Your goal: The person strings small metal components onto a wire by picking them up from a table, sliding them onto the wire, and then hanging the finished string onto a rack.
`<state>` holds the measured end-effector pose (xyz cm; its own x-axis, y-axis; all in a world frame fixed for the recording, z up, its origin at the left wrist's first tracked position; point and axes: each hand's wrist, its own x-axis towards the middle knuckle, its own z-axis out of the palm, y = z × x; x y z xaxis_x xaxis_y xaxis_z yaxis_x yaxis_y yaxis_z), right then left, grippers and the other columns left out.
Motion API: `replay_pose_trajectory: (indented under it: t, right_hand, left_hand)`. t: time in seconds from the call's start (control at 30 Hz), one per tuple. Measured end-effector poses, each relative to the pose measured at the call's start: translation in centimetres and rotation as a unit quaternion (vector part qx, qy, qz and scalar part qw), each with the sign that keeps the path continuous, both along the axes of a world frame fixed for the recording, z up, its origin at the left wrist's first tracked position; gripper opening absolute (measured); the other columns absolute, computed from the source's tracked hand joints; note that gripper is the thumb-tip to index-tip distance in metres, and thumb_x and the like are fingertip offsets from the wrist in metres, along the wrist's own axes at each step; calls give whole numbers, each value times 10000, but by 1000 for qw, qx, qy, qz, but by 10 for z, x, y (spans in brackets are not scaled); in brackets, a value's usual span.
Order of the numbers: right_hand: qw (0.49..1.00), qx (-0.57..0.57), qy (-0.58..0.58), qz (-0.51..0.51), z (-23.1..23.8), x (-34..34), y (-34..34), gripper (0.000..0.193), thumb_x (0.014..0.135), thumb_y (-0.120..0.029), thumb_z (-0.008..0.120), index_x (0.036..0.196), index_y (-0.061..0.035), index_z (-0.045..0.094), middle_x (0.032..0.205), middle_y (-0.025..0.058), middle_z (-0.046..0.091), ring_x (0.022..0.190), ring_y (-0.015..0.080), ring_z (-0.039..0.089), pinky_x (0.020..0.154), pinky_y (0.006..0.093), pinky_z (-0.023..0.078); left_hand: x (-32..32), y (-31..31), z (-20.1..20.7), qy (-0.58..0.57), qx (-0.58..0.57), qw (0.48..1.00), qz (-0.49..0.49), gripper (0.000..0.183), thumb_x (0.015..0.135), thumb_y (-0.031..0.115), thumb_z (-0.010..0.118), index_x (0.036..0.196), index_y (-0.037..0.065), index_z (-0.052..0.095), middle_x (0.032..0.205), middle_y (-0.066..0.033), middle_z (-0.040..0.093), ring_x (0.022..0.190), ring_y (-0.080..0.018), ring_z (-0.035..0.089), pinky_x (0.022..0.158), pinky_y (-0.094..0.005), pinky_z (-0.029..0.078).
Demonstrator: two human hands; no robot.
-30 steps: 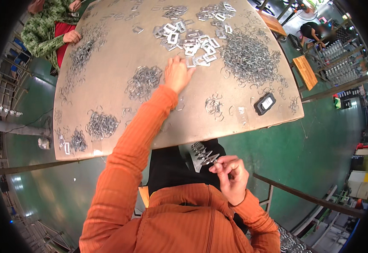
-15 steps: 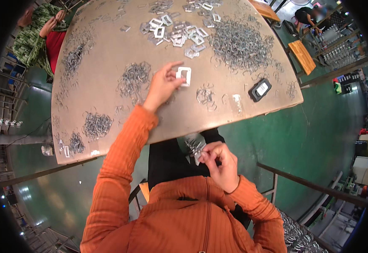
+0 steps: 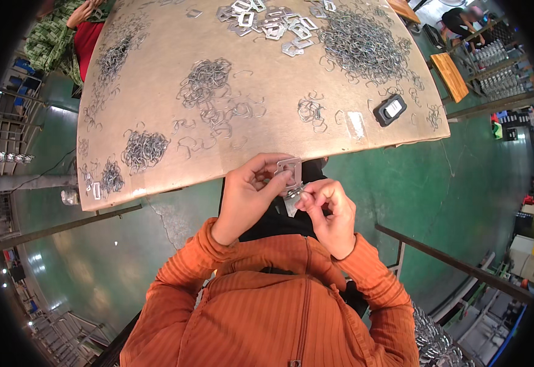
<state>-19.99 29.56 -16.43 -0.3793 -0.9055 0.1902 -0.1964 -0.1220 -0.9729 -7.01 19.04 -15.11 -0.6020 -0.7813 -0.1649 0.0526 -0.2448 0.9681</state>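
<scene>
Over my lap, just off the table's near edge, both hands work close together. My left hand (image 3: 246, 197) pinches a flat rectangular metal frame (image 3: 297, 167) with an open middle, thumb on its near side. Beside it my right hand (image 3: 332, 214) has thumb and forefinger closed on a small bunch of metal plates and wire hooks (image 3: 292, 194). The frame meets the top of that bunch; whether any hook passes through it, I cannot tell. Fingers partly hide the bunch. Beyond my hands lies a pile of bent wire hooks (image 3: 205, 84).
The brown table (image 3: 267, 131) also bears a heap of metal frames (image 3: 275, 26), a large hook pile (image 3: 365, 48), smaller hook piles (image 3: 145, 150) and a black device (image 3: 390, 110). At the far left sits a person in a patterned green sleeve (image 3: 49, 44). A wooden bench (image 3: 449, 76) stands right.
My left hand has drawn back from the tabletop toward my lap, bringing the metal frame to the bunch in my right hand. The right hand has risen slightly.
</scene>
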Motion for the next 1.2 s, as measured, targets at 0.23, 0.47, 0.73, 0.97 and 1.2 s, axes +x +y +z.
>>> replay_pose_trajectory:
  t: [0.23,0.47,0.73,0.97,1.2]
  right_hand:
    - [999,9,33,-9,-1,6,2,216,851,99,560,757,-13,401,861,106,554,684,135,615,565,237,530]
    - [988,88,126,12,2,-4,-5,118,835,22,623,878,-12,519,830,64,594,672,128,593,591,248,497]
    - [970,115,206,51,-8,-60,-97,93,867,-76,605,912,-4,566,787,103,611,687,202,615,610,295,490]
    - [938,93,302,145,-43,-55,-232,46,807,-53,629,851,-42,633,892,124,640,792,295,629,710,381,490]
    - [893,144,353,240,-48,-8,-287,55,787,-123,669,831,-92,657,909,87,649,814,278,630,712,383,491]
  left_hand:
    - [6,8,-1,31,-29,999,-15,268,867,3,605,1134,-11,591,959,-73,643,839,-107,614,669,-231,536]
    - [12,12,-14,-4,-163,987,9,226,831,25,652,1056,4,654,930,-81,685,765,-88,625,643,-232,537]
    - [12,14,-31,-17,-237,971,2,232,808,20,658,1037,50,671,806,-69,659,629,-126,590,577,-244,478]
    - [12,12,-35,-11,-245,969,-3,236,806,11,651,1037,55,667,746,-67,623,630,-157,575,593,-270,468]
    - [15,12,-38,14,-226,974,7,225,816,13,640,1035,57,668,800,-80,651,679,-183,604,630,-272,480]
